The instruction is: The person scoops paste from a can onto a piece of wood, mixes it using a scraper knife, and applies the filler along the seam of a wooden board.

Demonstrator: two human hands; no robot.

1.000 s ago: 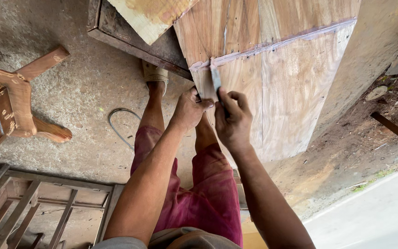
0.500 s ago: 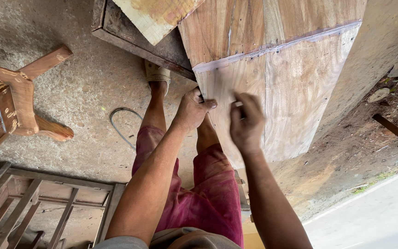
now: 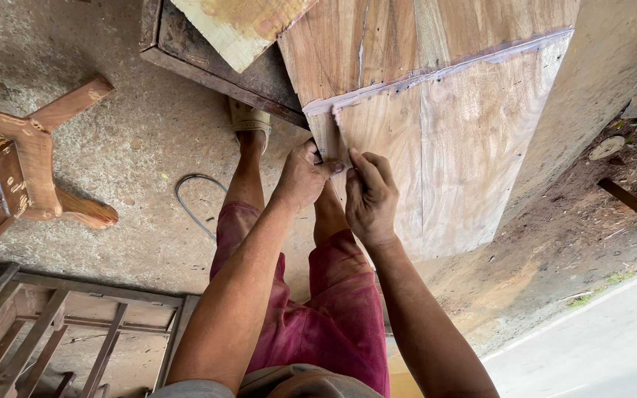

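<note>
A large wooden panel (image 3: pixel 466 125) leans in front of me, with a pale filler line (image 3: pixel 436 70) running across it. My left hand (image 3: pixel 302 175) grips the panel's lower left edge just under that line. Right beside it, my right hand (image 3: pixel 370 193) pinches a thin flat blade-like tool (image 3: pixel 338 131). The tool's tip points up along the panel face toward the line. Both hands nearly touch. My legs in red shorts (image 3: pixel 326 317) and a sandalled foot (image 3: pixel 249 118) show below.
A carved wooden stool (image 3: pixel 16 169) lies at the left, and an open wooden frame (image 3: pixel 53 324) sits at the bottom left. A wire loop (image 3: pixel 193 199) rests on the concrete floor. A dark frame (image 3: pixel 215 74) and pale board (image 3: pixel 237 22) are above. Dirt and a road (image 3: pixel 613 346) lie to the right.
My right hand moved away to the right across the panel, then came back beside the left hand with the thin tool upright. The left hand stayed on the panel edge.
</note>
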